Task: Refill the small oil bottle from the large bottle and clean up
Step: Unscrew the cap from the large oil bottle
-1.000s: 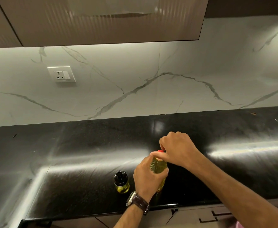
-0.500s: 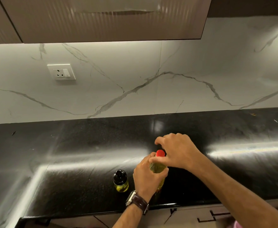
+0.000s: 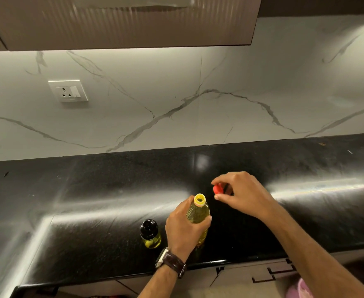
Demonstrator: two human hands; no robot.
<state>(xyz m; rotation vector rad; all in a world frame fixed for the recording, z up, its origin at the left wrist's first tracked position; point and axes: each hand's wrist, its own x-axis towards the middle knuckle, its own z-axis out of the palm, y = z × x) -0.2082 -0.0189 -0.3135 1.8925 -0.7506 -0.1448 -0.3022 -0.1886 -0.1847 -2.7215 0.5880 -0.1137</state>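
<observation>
The large bottle [image 3: 198, 212] of yellow oil stands upright on the black counter [image 3: 90, 201] near its front edge, its yellow mouth uncovered. My left hand [image 3: 184, 230] is wrapped around its body. My right hand [image 3: 241, 192] hovers just right of the mouth, pinching the red cap [image 3: 217, 188] between fingertips. The small oil bottle [image 3: 150, 234], with a black top and a little oil at the bottom, stands to the left of my left hand, apart from it.
A marble backsplash with a white wall socket [image 3: 68, 90] rises behind the counter. A wall cabinet [image 3: 129, 20] hangs overhead. Cabinet fronts with handles [image 3: 271, 273] run below the counter's front edge.
My right hand has twisted the red cap off the large bottle and carried it up and to the right. The left hand still holds the bottle.
</observation>
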